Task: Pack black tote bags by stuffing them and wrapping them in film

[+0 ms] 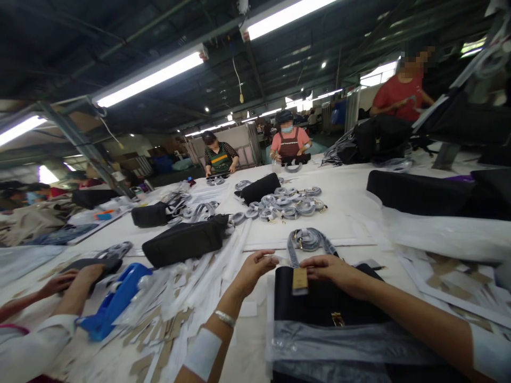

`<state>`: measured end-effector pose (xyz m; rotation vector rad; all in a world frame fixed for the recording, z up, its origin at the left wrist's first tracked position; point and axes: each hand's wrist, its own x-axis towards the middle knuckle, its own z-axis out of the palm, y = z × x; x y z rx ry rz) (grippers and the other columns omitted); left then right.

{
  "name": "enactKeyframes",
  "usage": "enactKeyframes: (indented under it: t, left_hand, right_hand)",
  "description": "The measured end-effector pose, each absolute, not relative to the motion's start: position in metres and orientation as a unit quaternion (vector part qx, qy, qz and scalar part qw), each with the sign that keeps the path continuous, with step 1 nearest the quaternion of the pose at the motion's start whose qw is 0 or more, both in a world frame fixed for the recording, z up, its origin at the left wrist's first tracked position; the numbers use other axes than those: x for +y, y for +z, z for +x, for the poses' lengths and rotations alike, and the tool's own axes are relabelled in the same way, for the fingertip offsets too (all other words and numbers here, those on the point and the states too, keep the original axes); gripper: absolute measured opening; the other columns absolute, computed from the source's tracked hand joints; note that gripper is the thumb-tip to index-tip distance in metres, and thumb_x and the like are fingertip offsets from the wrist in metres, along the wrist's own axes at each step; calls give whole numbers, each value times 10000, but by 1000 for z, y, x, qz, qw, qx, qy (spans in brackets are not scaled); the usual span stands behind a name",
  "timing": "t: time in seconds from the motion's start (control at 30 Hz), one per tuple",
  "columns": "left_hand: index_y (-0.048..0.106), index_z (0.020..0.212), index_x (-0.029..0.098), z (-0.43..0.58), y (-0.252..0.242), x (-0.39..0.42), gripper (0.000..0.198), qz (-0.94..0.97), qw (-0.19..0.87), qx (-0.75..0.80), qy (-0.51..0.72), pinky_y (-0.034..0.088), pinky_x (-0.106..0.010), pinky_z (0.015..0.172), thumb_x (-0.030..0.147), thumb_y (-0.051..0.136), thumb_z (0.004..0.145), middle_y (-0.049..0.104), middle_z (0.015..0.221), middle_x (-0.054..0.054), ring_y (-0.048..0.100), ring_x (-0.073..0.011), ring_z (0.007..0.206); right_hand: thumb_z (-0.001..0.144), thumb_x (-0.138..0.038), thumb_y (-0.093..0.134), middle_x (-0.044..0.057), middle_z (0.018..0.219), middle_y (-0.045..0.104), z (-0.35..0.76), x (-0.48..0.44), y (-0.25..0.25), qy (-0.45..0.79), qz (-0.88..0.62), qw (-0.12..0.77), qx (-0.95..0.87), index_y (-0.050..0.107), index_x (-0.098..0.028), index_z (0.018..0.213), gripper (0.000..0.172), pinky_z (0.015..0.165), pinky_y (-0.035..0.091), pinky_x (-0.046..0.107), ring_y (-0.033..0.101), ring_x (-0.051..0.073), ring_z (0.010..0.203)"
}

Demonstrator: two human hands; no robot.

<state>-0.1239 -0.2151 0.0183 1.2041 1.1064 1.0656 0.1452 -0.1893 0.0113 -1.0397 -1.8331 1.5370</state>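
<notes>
A black handbag (319,298) with a gold clasp (337,318) lies in front of me, its lower part under clear plastic film (331,340). A grey-wrapped strap (307,239) is coiled at its far edge, and a tan hang tag (300,279) rests over that edge. My right hand (335,272) reaches across the bag, its thumb and fingers closed at the tag. Left of the tag is my left hand (252,270), thumb and fingers drawn together beside a small whitish, see-through piece; what they grip is too small to name.
A blue tape dispenser (115,303) and a co-worker's hands (82,276) are at left. Black bags (186,242), coiled straps (291,202) and scraps of paper and plastic (171,324) cover parts of the table. Cardboard pieces (451,276) lie at right. Several people stand beyond.
</notes>
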Motion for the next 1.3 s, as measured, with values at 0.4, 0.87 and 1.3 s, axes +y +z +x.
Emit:
enactKeyframes:
  t: [0.4,0.87,1.3]
  left_hand:
    - [587,1328,194,-96,11,-196,649,488,592,442,465,457,-229,670,383,795,742,613,1325,-163,535,-46,623]
    - [715,1138,226,-82,59,-206,484,690,333,508,394,485,-368,904,82,686,677,724,919,-24,623,-190,833]
    - [681,1165,147,-159,16,-268,444,637,253,653,321,555,-286,681,275,611,745,727,898,-60,671,-183,763]
  right_hand:
    - [867,-446,564,49,835,731,122,-176,5,391,-368,334,-775,757,-207,841,307,814,501,360,661,241,836]
    - [847,-282,564,97,1100,718,114,-166,4,260,-354,307,-844,713,-209,1062,271,871,493,365,654,252,967]
    - [882,-569,505,57,1306,643,262,-228,-32,130,-501,326,-791,688,-270,1209,479,1113,407,512,564,309,1240]
